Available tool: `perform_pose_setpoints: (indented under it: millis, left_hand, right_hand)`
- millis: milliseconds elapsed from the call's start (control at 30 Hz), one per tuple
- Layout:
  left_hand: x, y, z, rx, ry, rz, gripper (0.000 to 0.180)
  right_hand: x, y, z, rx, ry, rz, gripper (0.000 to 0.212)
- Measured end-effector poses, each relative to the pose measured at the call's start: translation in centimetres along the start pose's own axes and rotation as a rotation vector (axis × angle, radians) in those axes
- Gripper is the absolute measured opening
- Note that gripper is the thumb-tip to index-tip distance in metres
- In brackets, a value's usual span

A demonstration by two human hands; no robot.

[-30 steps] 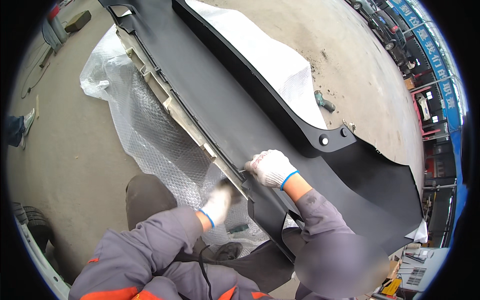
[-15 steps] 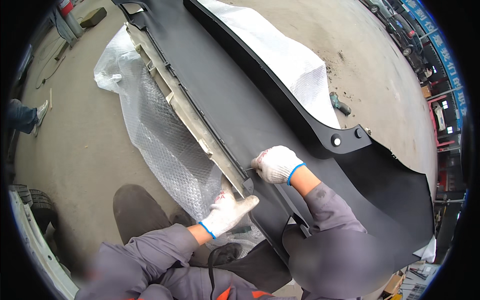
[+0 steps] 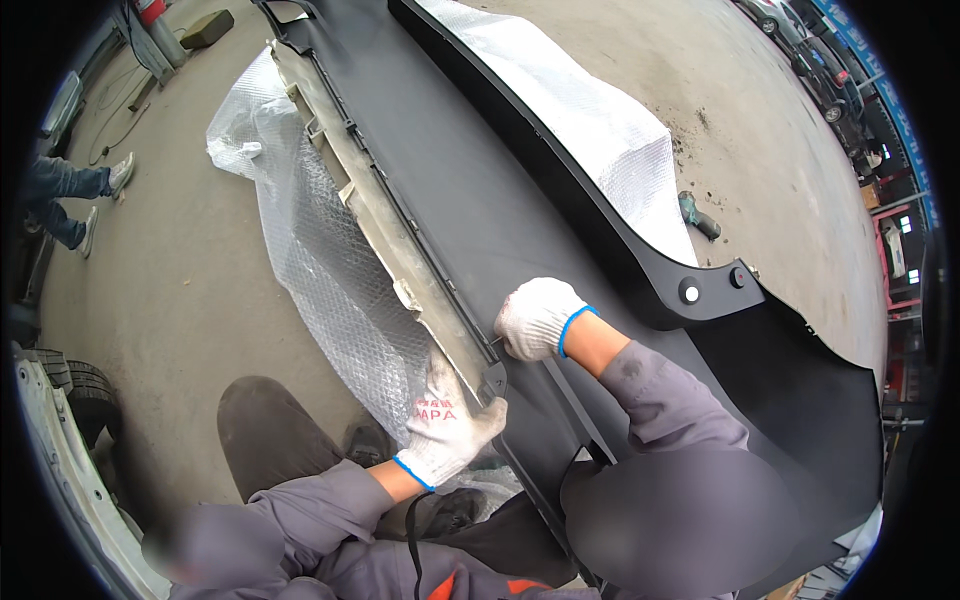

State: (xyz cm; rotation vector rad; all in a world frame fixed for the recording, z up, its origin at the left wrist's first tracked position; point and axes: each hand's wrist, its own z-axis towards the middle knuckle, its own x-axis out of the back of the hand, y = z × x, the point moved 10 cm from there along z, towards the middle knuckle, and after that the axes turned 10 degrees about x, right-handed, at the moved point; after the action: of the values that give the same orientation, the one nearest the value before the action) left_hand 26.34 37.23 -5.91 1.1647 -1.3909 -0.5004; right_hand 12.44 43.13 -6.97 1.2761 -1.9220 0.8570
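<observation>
Along black panel (image 3: 430, 170): your left hand (image 3: 450, 420) grasps pale strip (image 3: 394, 240); right hand (image 3: 540, 318) clenched around thin rod (image 3: 497, 341).

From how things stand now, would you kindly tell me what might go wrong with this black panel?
The thin metal piece in the right hand might slip and scratch the black panel right beside it.
The left hand is close by at the edge of the pale strip, so a slip could jab it.
The panel seems to rest on loose bubble wrap, so a hard push might shift it.
</observation>
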Motion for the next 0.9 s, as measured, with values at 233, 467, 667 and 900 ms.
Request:
perform_pose_setpoints:
  millis: [233, 467, 667, 900]
  left_hand:
    - [1.6, 1.3, 0.9, 0.132, -0.186, 0.103, 0.104]
    - [0.6, -1.2, 0.1, 0.204, -0.261, 0.254, 0.107]
    - [1.7, -0.4, 0.0, 0.05, -0.127, 0.201, 0.098]
    - [-2.0, -4.1, -0.1, 0.518, -0.634, 0.308, 0.095]
  right_hand:
    - [1.3, -1.7, 2.9, 0.175, -0.077, -0.123, 0.017]
    - [2.4, -3.2, 2.0, 0.302, -0.087, -0.157, 0.02]
    - [2.2, -3.3, 2.5, 0.251, -0.207, -0.137, 0.044]
    - [1.0, -2.0, 2.5, 0.2, -0.218, -0.067, 0.043]
